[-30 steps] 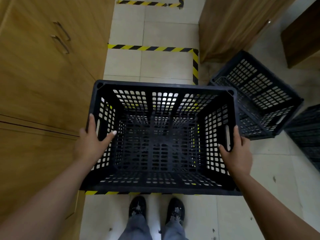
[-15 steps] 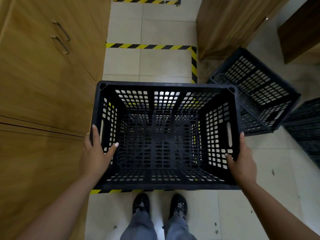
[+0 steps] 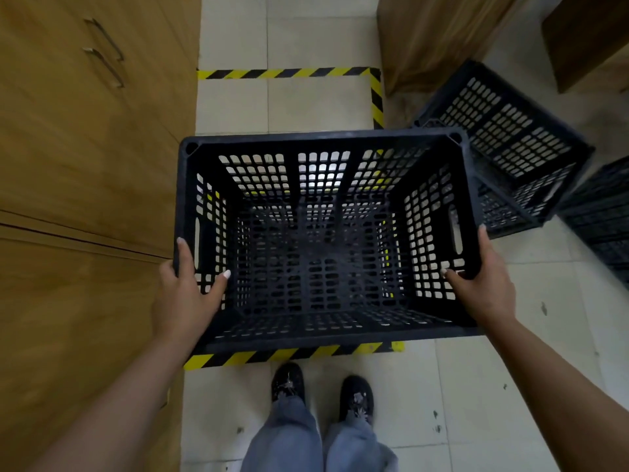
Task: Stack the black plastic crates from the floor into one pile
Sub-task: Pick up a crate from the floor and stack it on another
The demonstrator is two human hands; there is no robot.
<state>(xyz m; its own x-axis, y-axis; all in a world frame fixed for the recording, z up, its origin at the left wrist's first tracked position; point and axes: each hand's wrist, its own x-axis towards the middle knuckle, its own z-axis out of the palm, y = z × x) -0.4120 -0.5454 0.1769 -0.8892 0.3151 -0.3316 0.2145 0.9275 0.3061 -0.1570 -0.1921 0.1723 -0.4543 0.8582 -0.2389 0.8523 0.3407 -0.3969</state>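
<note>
A black perforated plastic crate [image 3: 323,142] faces open side up right in front of me, inside a rectangle of yellow-black floor tape. My left hand [image 3: 185,294] grips its left wall near the handle slot, thumb inside and fingers outside. On the opposite wall my right hand [image 3: 480,284] holds the same way, thumb hooked over the rim. Through the crate's floor I see more black mesh, but I cannot tell whether another crate lies beneath. A second black crate [image 3: 503,131] lies tipped on the floor at the right, and a third [image 3: 606,226] shows at the right edge.
Wooden cabinets [image 3: 85,165] with metal handles line the left side, close to the crate. More wooden furniture [image 3: 432,35] stands at the back right. Yellow-black tape [image 3: 289,73] marks the tiled floor. My shoes [image 3: 287,383] stand just behind the near tape line.
The crate has moved away from me and lower toward the taped rectangle. Both hands have slid back along the side walls toward the near corners.
</note>
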